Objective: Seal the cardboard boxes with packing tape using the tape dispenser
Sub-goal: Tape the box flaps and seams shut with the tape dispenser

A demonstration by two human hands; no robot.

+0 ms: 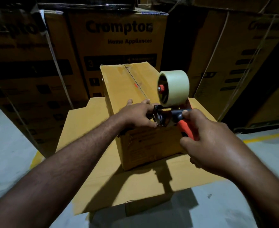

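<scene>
Left of the small cardboard box [127, 83], you have grey floor [7, 153] running up to the big printed cartons [119, 38] stacked behind the box. Under the box lies a flattened cardboard sheet [86, 122], spreading out past it on both sides and toward you. Your left hand [135, 115] rests on the near end of the box top, by its centre seam, with two fingers stretched forward. The rest of that hand is pressed up against the dispenser's black front, so you cannot tell whether it pinches anything. Just right of the seam, at the box's near right corner, sits the tape dispenser [168, 115], its pale tape roll [175, 88] standing above the box top. Your right hand [207, 140] is wrapped round its orange handle, thumb up on the grey neck. Farther right of the box, a yellow line [263, 137] crosses the floor in front of more stacked cartons.
</scene>
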